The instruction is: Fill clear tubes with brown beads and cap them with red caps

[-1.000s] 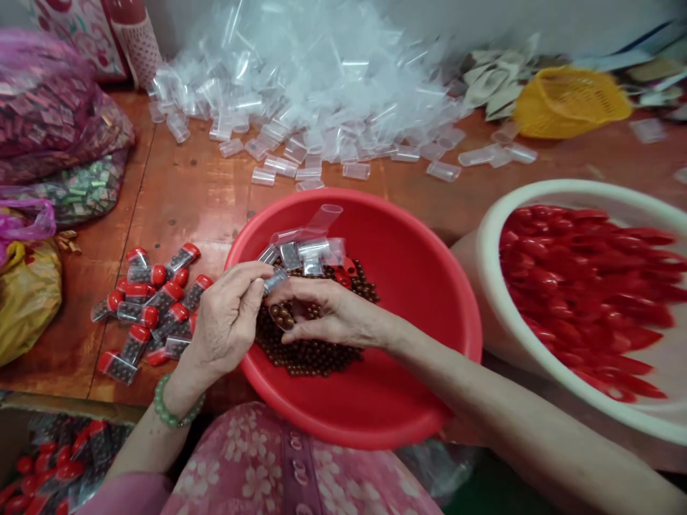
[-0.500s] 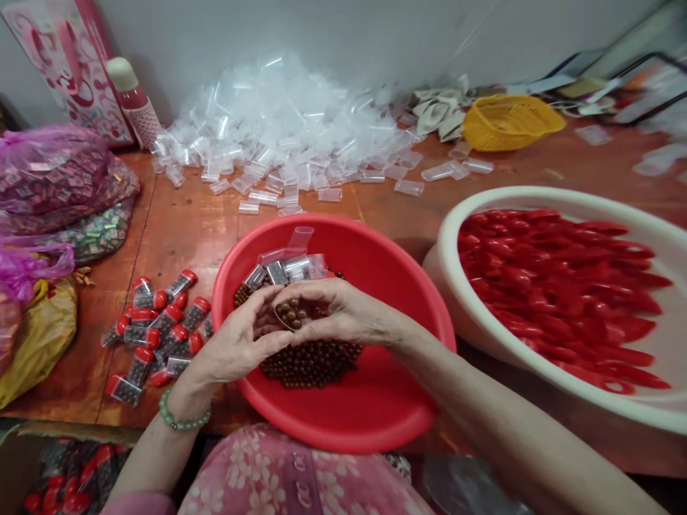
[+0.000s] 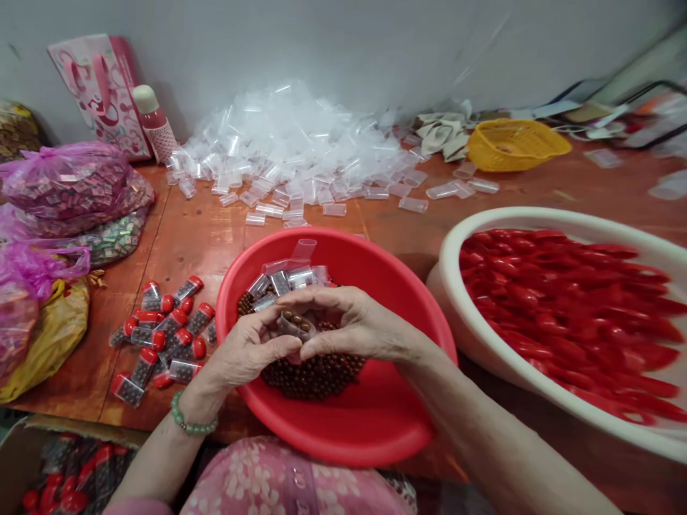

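Observation:
Both my hands meet over the red basin (image 3: 376, 422), which holds a pile of brown beads (image 3: 316, 375) and several clear tubes (image 3: 284, 279). My left hand (image 3: 244, 350) pinches a small clear tube with its thumb and fingers. My right hand (image 3: 348, 325) is curled round a small scoop of brown beads (image 3: 298, 323) held against the tube. A green bead bracelet (image 3: 190, 422) sits on my left wrist.
Filled red-capped tubes (image 3: 161, 332) lie left of the basin. A heap of empty clear tubes (image 3: 290, 150) is at the back. A white basin of red caps (image 3: 563, 300) stands right. Plastic bags (image 3: 64, 193) are at left, a yellow basket (image 3: 512, 143) far right, and a box of tubes (image 3: 59, 472) below.
My left hand came in under the right hand, and both now press together around the scoop and tube. The view tilted up a little.

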A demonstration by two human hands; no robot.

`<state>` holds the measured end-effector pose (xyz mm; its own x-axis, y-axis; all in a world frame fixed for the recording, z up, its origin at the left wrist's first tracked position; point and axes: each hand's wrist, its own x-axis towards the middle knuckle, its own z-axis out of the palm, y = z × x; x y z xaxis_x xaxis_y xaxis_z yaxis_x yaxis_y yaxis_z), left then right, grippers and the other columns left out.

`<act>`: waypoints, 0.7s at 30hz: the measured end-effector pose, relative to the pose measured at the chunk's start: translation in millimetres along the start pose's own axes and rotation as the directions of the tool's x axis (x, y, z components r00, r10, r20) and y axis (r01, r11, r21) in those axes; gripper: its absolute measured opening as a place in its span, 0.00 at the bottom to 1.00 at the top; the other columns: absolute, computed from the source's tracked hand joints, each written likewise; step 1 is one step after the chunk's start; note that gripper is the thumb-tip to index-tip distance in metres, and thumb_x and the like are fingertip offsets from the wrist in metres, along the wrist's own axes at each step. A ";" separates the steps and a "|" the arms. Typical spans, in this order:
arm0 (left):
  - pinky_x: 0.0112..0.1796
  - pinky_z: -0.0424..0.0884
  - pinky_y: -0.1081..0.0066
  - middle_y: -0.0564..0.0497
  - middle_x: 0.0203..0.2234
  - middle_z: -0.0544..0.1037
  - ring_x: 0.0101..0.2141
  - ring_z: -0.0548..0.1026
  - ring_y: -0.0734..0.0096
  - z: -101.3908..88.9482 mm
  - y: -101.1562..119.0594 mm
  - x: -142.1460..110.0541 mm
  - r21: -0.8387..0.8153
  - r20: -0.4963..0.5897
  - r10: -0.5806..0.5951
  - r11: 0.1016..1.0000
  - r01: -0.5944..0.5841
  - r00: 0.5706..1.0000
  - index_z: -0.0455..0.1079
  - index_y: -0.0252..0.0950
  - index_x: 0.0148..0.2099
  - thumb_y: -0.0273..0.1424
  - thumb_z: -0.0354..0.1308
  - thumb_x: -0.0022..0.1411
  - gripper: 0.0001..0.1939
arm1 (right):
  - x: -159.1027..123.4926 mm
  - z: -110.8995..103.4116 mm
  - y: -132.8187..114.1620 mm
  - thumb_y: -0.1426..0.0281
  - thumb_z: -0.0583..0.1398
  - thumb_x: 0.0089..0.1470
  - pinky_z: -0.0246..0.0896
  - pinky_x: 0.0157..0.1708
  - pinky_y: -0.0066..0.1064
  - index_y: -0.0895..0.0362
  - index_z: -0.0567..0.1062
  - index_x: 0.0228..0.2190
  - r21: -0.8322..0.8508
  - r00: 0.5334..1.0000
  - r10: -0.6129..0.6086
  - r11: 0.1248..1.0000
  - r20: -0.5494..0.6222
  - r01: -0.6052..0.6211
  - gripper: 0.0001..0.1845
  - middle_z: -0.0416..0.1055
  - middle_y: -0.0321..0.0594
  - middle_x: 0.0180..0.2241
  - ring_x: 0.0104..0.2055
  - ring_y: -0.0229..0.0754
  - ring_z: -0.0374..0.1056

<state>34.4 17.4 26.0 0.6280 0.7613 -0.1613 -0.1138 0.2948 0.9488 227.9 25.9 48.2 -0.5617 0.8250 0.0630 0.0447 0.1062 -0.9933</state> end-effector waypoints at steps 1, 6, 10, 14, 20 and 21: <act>0.45 0.70 0.66 0.45 0.39 0.79 0.40 0.76 0.66 -0.1 0.2 0.1 -0.010 -0.001 0.008 1.000 -0.008 1.000 0.70 0.35 0.55 0.40 0.64 0.55 0.27 | -0.1 0.5 -1.4 0.68 0.69 0.45 0.67 0.46 0.32 0.55 0.75 0.47 -0.019 1.000 -0.027 0.999 0.003 0.027 0.25 0.77 0.39 0.43 0.44 0.40 0.73; 0.44 0.71 0.68 0.43 0.48 0.76 0.43 0.75 0.67 0.8 -0.2 0.6 -0.077 0.005 0.031 0.997 -0.030 1.000 0.64 0.36 0.60 0.36 0.64 0.56 0.30 | -3.7 2.0 0.1 0.66 0.66 0.51 0.69 0.40 0.32 0.57 0.75 0.44 -0.021 0.998 -0.046 0.999 -0.032 0.045 0.17 0.77 0.39 0.37 0.37 0.39 0.74; 0.49 0.70 0.66 0.42 0.54 0.72 0.49 0.74 0.64 1.7 -1.9 0.1 -0.036 -0.007 0.045 0.998 -0.045 0.999 0.62 0.37 0.62 0.33 0.63 0.57 0.31 | -4.9 1.3 3.5 0.64 0.68 0.47 0.66 0.33 0.28 0.58 0.73 0.34 -0.068 0.995 -0.030 0.997 -0.092 0.024 0.14 0.72 0.36 0.30 0.31 0.36 0.68; 0.56 0.64 0.61 0.43 0.58 0.69 0.56 0.69 0.61 2.4 -4.2 -0.1 0.070 -0.007 0.093 0.993 -0.092 0.996 0.61 0.37 0.63 0.31 0.60 0.59 0.29 | -2.6 1.6 1.7 0.60 0.67 0.47 0.56 0.25 0.24 0.57 0.68 0.27 -0.064 0.997 -0.016 0.998 -0.076 0.011 0.16 0.62 0.31 0.25 0.26 0.32 0.57; 0.46 0.72 0.66 0.43 0.50 0.74 0.43 0.76 0.67 3.7 -4.8 0.4 0.072 -0.031 0.033 0.997 -0.030 0.999 0.60 0.36 0.62 0.33 0.60 0.59 0.29 | -5.0 2.3 3.8 0.59 0.66 0.49 0.56 0.26 0.25 0.56 0.62 0.23 0.029 0.998 0.036 0.999 -0.051 -0.034 0.20 0.59 0.30 0.25 0.26 0.31 0.56; 0.41 0.74 0.68 0.44 0.45 0.76 0.37 0.77 0.71 3.3 -4.5 0.7 0.028 -0.033 0.007 1.000 -0.006 0.999 0.60 0.35 0.62 0.33 0.61 0.59 0.30 | -6.1 1.7 4.3 0.60 0.66 0.49 0.57 0.26 0.24 0.56 0.62 0.24 0.057 0.998 0.041 0.998 -0.053 -0.038 0.19 0.58 0.30 0.24 0.26 0.31 0.57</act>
<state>37.9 14.8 22.5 0.6017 0.7818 -0.1635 -0.0958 0.2739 0.9570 230.1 20.3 43.3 -0.5146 0.8570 0.0277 0.0187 0.0435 -0.9989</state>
